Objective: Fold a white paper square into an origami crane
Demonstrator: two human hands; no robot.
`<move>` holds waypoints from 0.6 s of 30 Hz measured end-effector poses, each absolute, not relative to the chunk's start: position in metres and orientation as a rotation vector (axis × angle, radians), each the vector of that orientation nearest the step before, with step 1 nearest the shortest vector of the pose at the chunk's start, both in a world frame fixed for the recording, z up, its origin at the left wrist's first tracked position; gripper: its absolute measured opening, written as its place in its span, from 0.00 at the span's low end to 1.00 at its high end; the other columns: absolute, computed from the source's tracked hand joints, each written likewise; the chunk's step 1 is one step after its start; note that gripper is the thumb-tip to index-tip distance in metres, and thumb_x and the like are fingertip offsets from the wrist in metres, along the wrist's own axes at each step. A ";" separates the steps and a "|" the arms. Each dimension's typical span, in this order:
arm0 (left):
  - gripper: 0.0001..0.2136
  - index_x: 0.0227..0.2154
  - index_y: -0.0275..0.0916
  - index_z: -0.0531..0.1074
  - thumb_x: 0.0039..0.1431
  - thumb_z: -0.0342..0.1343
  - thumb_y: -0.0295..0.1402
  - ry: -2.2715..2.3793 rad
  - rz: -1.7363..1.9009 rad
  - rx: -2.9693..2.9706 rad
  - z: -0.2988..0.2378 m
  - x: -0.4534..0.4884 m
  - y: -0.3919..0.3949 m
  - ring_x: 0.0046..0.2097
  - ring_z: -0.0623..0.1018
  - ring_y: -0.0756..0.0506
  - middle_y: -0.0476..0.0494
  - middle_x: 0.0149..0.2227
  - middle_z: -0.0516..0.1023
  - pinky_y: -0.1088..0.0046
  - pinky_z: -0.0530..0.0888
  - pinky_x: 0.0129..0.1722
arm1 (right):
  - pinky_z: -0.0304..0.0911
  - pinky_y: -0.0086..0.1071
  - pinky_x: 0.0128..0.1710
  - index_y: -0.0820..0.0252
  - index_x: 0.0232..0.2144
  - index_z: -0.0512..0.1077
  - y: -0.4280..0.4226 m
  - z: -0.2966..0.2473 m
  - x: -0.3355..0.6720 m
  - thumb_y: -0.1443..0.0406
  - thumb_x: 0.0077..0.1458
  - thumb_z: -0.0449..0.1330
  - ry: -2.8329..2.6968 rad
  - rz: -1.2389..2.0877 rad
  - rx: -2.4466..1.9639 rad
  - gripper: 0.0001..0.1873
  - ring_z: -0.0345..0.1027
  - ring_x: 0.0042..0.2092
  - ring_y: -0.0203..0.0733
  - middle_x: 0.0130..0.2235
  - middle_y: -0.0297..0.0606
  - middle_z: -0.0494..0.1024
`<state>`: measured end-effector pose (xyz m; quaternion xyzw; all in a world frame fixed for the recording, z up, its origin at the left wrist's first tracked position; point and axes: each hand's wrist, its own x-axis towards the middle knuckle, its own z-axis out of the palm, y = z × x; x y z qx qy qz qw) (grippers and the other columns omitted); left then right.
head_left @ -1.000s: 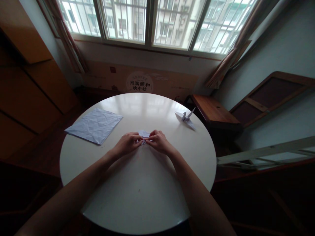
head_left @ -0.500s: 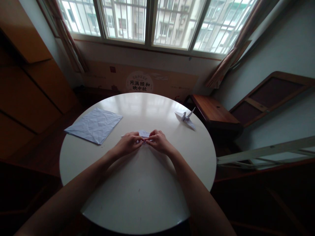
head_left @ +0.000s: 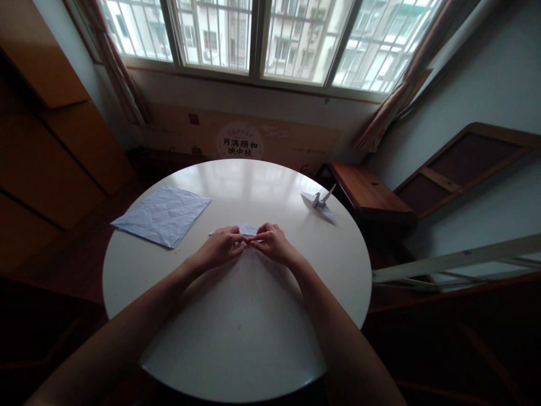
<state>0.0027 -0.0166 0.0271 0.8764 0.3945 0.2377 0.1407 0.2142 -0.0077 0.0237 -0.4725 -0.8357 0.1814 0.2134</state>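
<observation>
A small folded sheet of paper [head_left: 248, 229] lies at the middle of the white round table [head_left: 236, 349], mostly covered by my fingers. My left hand [head_left: 222, 246] pinches its near edge from the left, with thumb and fingers closed. From the other side, my right hand [head_left: 273, 243] is closed on the same paper, its fingertips almost meeting those of the left. The paper's far part shows between the two hands, and a thin tip pokes out left of my left hand. How its near side is folded is hidden.
Creased sheets of paper [head_left: 164, 215] lie at the table's left. A folded paper crane [head_left: 319, 204] stands near the right rim. Beyond the table are a low wooden stool-like piece [head_left: 367, 189] at right, a barred window [head_left: 253, 42] and orange cabinets [head_left: 51, 152] at left.
Both hands stay in nearly the same place on the folded paper, with only a very slight shift of the fingertips. The crane and the creased sheets have not moved.
</observation>
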 end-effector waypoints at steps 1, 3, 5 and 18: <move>0.11 0.43 0.44 0.78 0.59 0.56 0.31 1.141 0.685 2.532 0.027 0.003 -0.017 0.35 0.74 0.48 0.45 0.34 0.74 0.73 0.67 0.36 | 0.56 0.40 0.50 0.46 0.42 0.79 -0.008 0.024 0.214 0.58 0.56 0.62 -2.318 0.504 -1.309 0.11 0.62 0.46 0.44 0.41 0.40 0.73; 0.11 0.43 0.44 0.78 0.60 0.56 0.31 1.139 0.687 2.537 0.027 0.003 -0.017 0.35 0.74 0.48 0.45 0.34 0.74 0.73 0.67 0.36 | 0.56 0.40 0.50 0.46 0.42 0.79 -0.008 0.024 0.214 0.58 0.56 0.62 -2.318 0.504 -1.303 0.11 0.62 0.45 0.44 0.41 0.40 0.73; 0.10 0.43 0.44 0.78 0.60 0.56 0.31 1.137 0.691 2.541 0.027 0.003 -0.017 0.35 0.74 0.48 0.45 0.34 0.74 0.73 0.67 0.36 | 0.56 0.40 0.50 0.46 0.43 0.79 -0.007 0.023 0.214 0.59 0.56 0.62 -2.318 0.503 -1.302 0.11 0.62 0.45 0.44 0.41 0.40 0.73; 0.11 0.43 0.44 0.78 0.60 0.56 0.31 1.142 0.682 2.574 0.026 0.002 -0.016 0.35 0.73 0.48 0.45 0.34 0.74 0.73 0.67 0.36 | 0.57 0.40 0.50 0.46 0.43 0.79 -0.008 0.025 0.214 0.58 0.56 0.62 -2.321 0.497 -1.304 0.11 0.63 0.46 0.45 0.41 0.41 0.73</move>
